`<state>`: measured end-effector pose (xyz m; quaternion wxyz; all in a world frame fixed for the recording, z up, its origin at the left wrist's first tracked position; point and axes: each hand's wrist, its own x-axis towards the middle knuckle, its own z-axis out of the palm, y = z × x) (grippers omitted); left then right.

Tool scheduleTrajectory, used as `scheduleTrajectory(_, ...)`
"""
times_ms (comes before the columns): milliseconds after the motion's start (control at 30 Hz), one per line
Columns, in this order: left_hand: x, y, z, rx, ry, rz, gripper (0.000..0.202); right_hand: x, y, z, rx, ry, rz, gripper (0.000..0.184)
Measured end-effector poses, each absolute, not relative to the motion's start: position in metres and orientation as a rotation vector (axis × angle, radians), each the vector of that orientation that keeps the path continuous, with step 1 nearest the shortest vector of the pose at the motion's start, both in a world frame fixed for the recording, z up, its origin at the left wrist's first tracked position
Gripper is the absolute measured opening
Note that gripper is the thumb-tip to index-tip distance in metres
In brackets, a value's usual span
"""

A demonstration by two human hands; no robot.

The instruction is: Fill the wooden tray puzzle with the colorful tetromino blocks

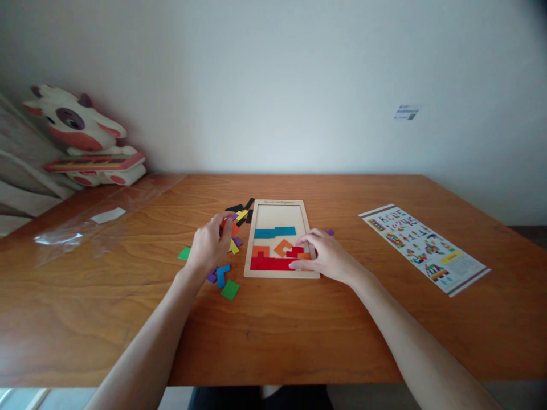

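Note:
A shallow wooden puzzle board lies in front of me. At its near end are red pieces and an orange piece; a blue strip of pieces spans its middle, and a bent orange piece sits askew. My right hand rests over the board's near right corner, thumb and fingers apart around a small red piece and an orange piece. Left of the board, my left hand pinches a red puzzle piece, mostly hidden by the fingers, above loose pieces.
Loose green, blue, yellow and black pieces lie left of the board. A printed pattern sheet is at right. Clear plastic wrap and a cow toy keyboard are at left, near the wall.

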<state>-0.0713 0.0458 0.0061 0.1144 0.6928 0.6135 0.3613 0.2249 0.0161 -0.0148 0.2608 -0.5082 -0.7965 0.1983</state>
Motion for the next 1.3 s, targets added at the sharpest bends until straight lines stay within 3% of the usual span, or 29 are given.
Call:
scheduleTrajectory(167, -0.083, 0.054, -0.005, 2.229, 1.947, 0.602, 0.035, 0.219, 0.015, -0.014, -1.467, -2.129, 0.668, 0.041)
scheduleTrajectory(267, -0.082, 0.056, -0.013, 2.266, 1.922, 0.553, 0.033, 0.218, 0.015, -0.013, -1.485, -2.085, 0.761, 0.038)
scheduleTrajectory(533, -0.079, 0.055, -0.017, 2.262, 1.764, 0.847, 0.024, 0.22, 0.018, -0.015, -1.38, -1.956, 1.016, 0.031)
scheduleTrajectory(633, -0.071, 0.054, -0.015, 1.834, 1.594, 1.171, 0.017, 0.221, 0.018, -0.015, -1.353, -1.987, 1.038, 0.025)
scheduleTrajectory(733, -0.06, 0.051, -0.008, 1.28, 1.304, 1.333, 0.02, 0.221, 0.017, -0.014, -1.399, -1.995, 0.892, 0.034)
scheduleTrajectory(867, -0.052, 0.048, 0.004, 0.875, 1.085, 1.373, 0.016, 0.221, 0.016, -0.013, -1.454, -2.014, 0.823, 0.041)
scheduleTrajectory(967, -0.05, 0.048, 0.008, 0.68, 1.031, 1.353, 0.008, 0.221, 0.016, -0.013, -1.454, -2.012, 0.919, 0.037)
scheduleTrajectory(1200, -0.049, 0.048, 0.009, 0.519, 0.926, 1.334, 0.014, 0.218, 0.017, -0.012, -1.359, -1.949, 1.101, 0.022)
scheduleTrajectory(1300, -0.05, 0.048, 0.009, 0.493, 0.893, 1.324, 0.014, 0.219, 0.018, -0.009, -1.36, -1.917, 1.095, 0.024)
